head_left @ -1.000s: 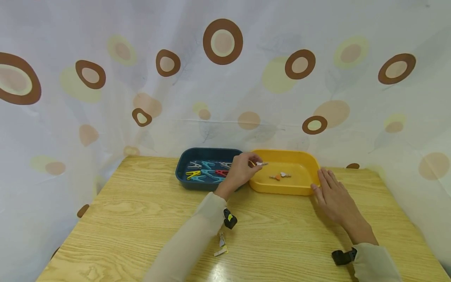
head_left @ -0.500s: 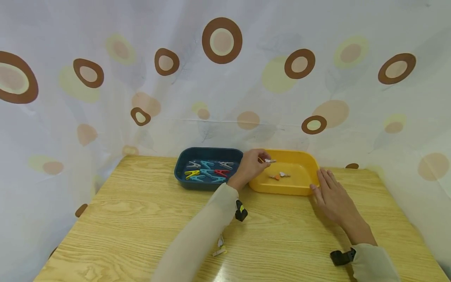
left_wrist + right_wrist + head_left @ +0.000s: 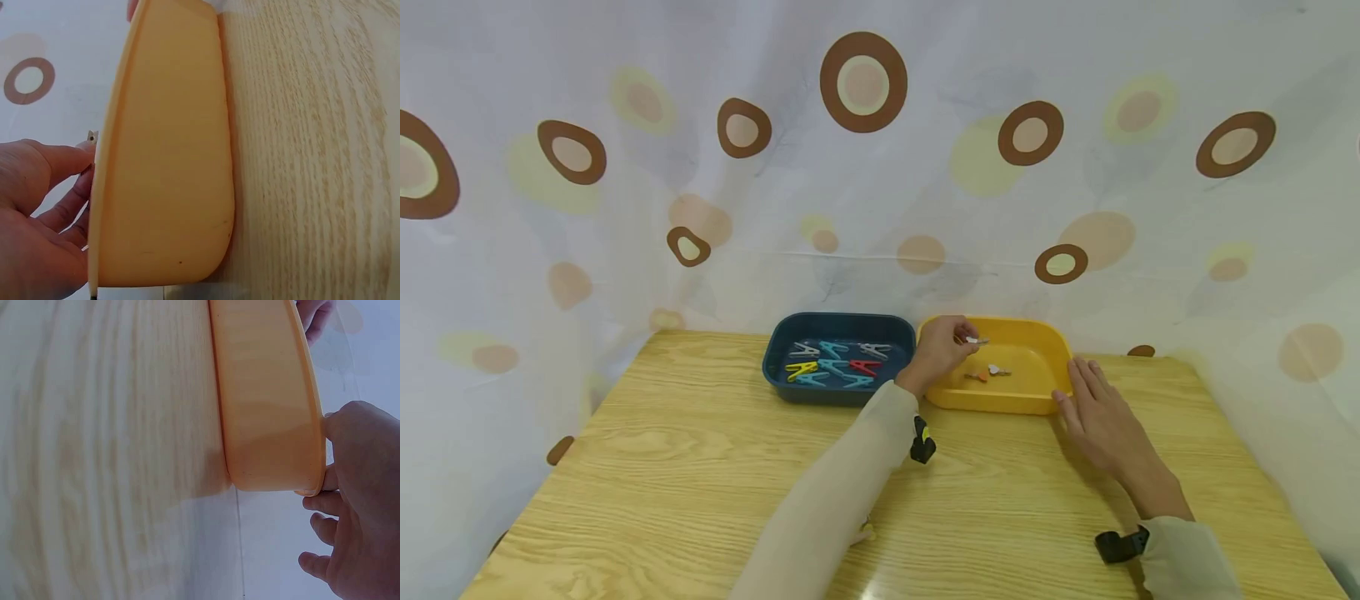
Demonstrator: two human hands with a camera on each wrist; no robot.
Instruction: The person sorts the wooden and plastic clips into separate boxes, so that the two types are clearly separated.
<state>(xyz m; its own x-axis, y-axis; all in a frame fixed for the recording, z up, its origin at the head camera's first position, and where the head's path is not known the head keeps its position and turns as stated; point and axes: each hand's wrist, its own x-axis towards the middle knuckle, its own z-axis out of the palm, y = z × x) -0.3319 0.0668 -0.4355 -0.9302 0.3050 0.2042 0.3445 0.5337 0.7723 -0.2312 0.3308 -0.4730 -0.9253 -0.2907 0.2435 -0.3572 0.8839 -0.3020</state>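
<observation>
My left hand [image 3: 942, 354] reaches over the left part of the yellow tray [image 3: 992, 402], pinching a small clothespin with a white top [image 3: 974, 340] between thumb and fingertips. In the left wrist view the tray wall hides most of that clothespin; only a wooden end [image 3: 92, 136] shows. On the tray floor lie a clothespin with an orange heart [image 3: 977, 377] and one with a white heart [image 3: 997, 370]. My right hand [image 3: 1107, 425] rests against the tray's right end, fingers extended along its side and thumb at the near corner. In the right wrist view this hand [image 3: 369, 500] touches the rim.
Left of the yellow tray stands a dark blue tray [image 3: 820, 397] with several plastic pegs in grey, blue, yellow and red. On the wooden table [image 3: 685, 467], small clothespins [image 3: 867, 531] lie partly hidden by my left sleeve. A patterned cloth [image 3: 865, 192] hangs behind.
My left hand has moved right, from the yellow tray's left rim to over its inside, carrying the clothespin. The right hand stays at the tray's right end. The head view has shifted slightly.
</observation>
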